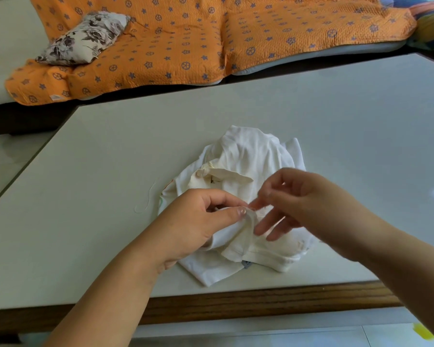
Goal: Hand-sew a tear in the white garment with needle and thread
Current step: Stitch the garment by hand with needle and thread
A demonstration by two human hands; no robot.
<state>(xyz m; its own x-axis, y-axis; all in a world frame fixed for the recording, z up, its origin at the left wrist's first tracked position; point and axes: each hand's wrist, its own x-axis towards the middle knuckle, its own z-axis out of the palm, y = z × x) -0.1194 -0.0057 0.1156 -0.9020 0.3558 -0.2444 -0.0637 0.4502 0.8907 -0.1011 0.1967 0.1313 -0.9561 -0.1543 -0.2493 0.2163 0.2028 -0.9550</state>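
Note:
The white garment (246,159) lies bunched on the pale table (110,171), near its front edge. My left hand (193,226) pinches a raised fold of the garment between thumb and fingers. My right hand (301,199) hovers just right of that fold, thumb and forefinger pinched together at the fold's tip, the other fingers spread downward. The needle itself is too small and blurred to make out. A loose piece of white thread (147,199) lies on the table to the left of the garment.
The table has a wooden front edge (261,304). Behind it stands a sofa under an orange patterned cover (186,46), with a floral cushion (85,37) at its left. Pale tiled floor shows below and to the left.

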